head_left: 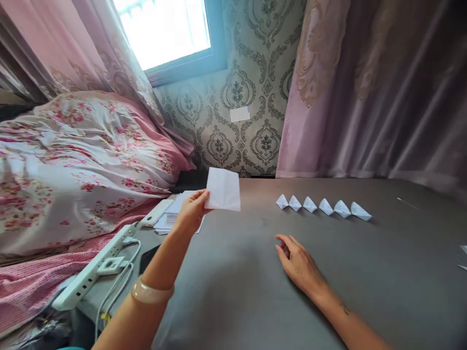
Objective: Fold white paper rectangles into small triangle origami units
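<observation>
White, squarish, faintly creased paper (224, 189) is pinched in the left hand (191, 211); the right hand (298, 265) gapes narrowly.

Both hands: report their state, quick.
Left hand: closed, pinching a white sheet of paper.
Right hand: open, loosely curled, with nothing visible in it.

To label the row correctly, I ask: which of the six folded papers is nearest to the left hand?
The leftmost folded paper; the other five all stand farther right from the left hand.
</observation>
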Demonstrator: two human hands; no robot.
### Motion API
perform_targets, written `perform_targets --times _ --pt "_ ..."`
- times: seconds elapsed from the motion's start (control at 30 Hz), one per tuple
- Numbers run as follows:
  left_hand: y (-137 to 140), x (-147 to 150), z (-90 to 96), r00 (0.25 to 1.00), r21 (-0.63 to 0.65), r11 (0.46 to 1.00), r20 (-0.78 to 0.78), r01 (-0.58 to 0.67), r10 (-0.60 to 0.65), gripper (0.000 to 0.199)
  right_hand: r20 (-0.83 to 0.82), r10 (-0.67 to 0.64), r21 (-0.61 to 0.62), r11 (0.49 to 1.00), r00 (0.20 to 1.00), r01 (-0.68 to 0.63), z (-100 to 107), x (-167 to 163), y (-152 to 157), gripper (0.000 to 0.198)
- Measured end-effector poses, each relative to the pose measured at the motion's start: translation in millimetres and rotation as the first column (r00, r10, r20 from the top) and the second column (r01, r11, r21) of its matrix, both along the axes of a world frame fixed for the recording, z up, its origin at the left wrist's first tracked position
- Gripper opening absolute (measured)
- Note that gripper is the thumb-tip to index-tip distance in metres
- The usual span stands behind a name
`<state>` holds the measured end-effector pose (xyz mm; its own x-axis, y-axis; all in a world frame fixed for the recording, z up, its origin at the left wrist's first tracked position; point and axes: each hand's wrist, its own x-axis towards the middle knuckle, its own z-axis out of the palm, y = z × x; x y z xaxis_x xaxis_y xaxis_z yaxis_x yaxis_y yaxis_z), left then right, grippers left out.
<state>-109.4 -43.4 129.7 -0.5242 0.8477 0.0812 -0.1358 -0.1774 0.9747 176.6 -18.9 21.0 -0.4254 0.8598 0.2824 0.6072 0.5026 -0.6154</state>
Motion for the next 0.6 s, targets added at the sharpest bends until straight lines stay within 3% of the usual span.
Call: perform_targets --times 0.1,0.2,0.27,0.37,0.47,0.6 --pt "0 53 -39.5 0.974 -0.192 0.971 0.2 0.141 -0.102 0.014 -0.053 -0.114 0.096 0.988 0.992 0.119 -2 6 1 0.051" --pt "0 86 -74.7 0.957 -0.293 0.931 0.249 0.218 -0.146 0.005 -0.003 -0.117 0.235 0.965 0.993 0.114 -2 10 -1 0.07" --pt "-1 97 -89.7 0.953 -0.339 0.908 0.255 0.246 -0.163 0.004 0.059 -0.112 0.273 0.958 0.992 0.091 0 10 -2 0.07" --pt "-5 102 -97.7 0.956 -0.383 0.886 0.233 0.26 -0.18 0.017 0.17 -0.023 0.269 0.963 0.985 -0.024 2 9 -2 0.053" --pt "-11 99 -94.5 0.954 -0.391 0.873 0.181 0.291 -0.237 0.033 0.239 0.077 0.199 0.972 0.968 -0.127 1 10 0 0.044" --pt "-17 83 -87.5 0.918 -0.45 0.809 0.073 0.379 -0.389 0.029 0.27 0.121 0.137 0.977 0.955 -0.163 -1 15 2 0.044"
